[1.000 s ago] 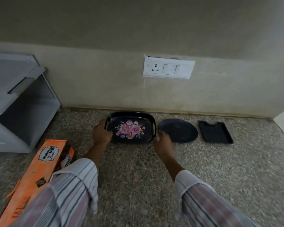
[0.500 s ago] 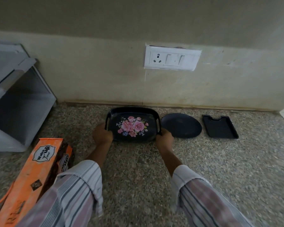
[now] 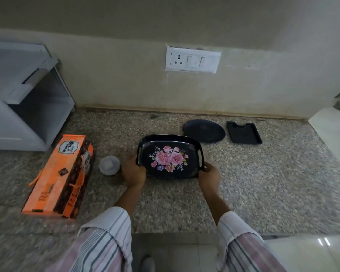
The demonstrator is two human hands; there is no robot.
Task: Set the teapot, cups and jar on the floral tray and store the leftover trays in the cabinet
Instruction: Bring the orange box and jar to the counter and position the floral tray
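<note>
A black floral tray [image 3: 170, 143] with pink roses is held over the speckled counter, tilted toward me. My left hand [image 3: 133, 172] grips its left handle and my right hand [image 3: 209, 176] grips its right handle. Behind it, near the wall, lie a round black tray [image 3: 204, 130] and a small rectangular black tray [image 3: 243, 133]. A white-lidded jar [image 3: 109, 165] stands just left of my left hand. No teapot or cups are in view.
An orange and brown box [image 3: 59, 176] lies at the left on the counter [image 3: 263, 183]. A white appliance [image 3: 24, 99] stands at the far left. A switch plate [image 3: 192, 59] is on the wall. The counter's front edge is near my sleeves.
Both hands have closed on the floral tray's handles and pulled it away from the wall toward me. The jar has come into view.
</note>
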